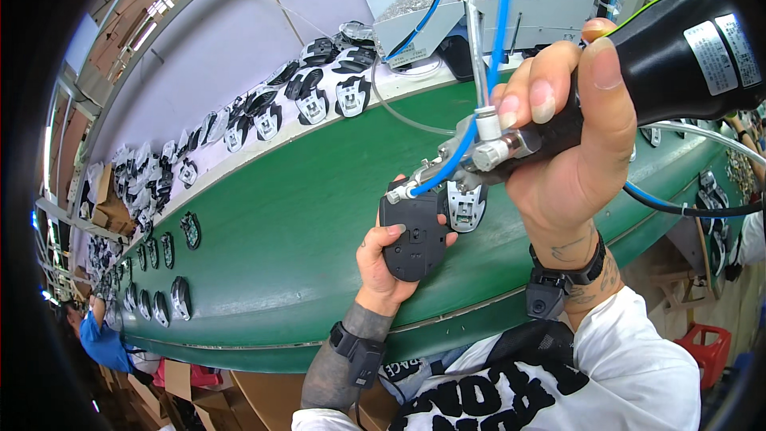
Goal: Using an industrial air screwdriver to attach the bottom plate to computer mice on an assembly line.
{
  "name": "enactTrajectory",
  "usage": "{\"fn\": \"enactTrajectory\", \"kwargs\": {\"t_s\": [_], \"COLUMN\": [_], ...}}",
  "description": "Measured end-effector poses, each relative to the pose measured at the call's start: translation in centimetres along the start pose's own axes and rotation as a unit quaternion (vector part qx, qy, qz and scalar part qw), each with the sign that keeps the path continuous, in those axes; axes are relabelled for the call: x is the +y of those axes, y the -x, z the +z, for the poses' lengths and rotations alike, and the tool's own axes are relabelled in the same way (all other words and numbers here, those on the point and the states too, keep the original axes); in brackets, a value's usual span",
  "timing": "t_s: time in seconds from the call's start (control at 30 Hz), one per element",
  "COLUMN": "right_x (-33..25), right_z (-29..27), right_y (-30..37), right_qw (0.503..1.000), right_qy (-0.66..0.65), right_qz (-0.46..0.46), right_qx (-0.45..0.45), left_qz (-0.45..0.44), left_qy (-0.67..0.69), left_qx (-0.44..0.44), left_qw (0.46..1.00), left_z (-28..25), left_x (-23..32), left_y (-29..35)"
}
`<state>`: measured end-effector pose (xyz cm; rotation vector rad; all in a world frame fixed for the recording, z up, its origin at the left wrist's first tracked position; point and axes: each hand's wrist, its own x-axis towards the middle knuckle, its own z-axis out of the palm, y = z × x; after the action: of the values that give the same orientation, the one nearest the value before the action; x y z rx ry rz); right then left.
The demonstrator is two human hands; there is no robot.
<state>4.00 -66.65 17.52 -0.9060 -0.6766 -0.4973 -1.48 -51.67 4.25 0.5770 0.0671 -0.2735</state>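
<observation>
My left hand [383,259] is wrapped round a black computer mouse [413,243], its flat underside turned up toward me. My right hand [574,112] grips a black power screwdriver [670,56] with a metal feeder head and blue and clear air hoses [503,24]. The metal nose of the screwdriver [435,174] reaches over the top end of the mouse; whether its bit touches a screw hole I cannot tell. Just behind the held mouse, a white and black mouse shell [465,206] lies on the green belt [303,231].
Rows of mouse shells [311,104] line the white ledge behind the belt. More mouse parts [181,298] lie on the belt at left. A screw feeder machine [550,8] stands at the back. Cardboard boxes [191,383], a red stool [706,351] and a person in blue [104,343] are nearby.
</observation>
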Motion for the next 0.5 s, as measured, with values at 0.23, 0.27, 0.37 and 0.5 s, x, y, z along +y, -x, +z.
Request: {"fn": "enactTrajectory", "kwargs": {"t_s": [0.23,0.27,0.37,0.5], "right_x": [-1.1,-1.4,-1.4,0.9], "right_z": [-1.1,-1.0,0.5,0.0], "right_y": [-1.0,-0.8,-0.4,0.0], "right_qw": [0.999,0.995,0.994,0.993], "right_qy": [-0.011,-0.069,-0.095,-0.086], "right_qz": [-0.028,0.015,-0.017,-0.019], "right_qx": [0.022,0.075,0.05,0.077], "left_qz": [0.058,0.055,0.058,0.054], "left_qy": [-0.017,-0.012,0.023,0.031], "left_qx": [0.102,0.116,0.105,0.074], "left_qw": [0.993,0.992,0.993,0.995], "left_z": [-0.9,-1.0,-1.3,-0.7], "left_x": [0.0,0.1,0.2,0.4], "left_y": [-1.2,-1.3,-1.3,-0.5]}}
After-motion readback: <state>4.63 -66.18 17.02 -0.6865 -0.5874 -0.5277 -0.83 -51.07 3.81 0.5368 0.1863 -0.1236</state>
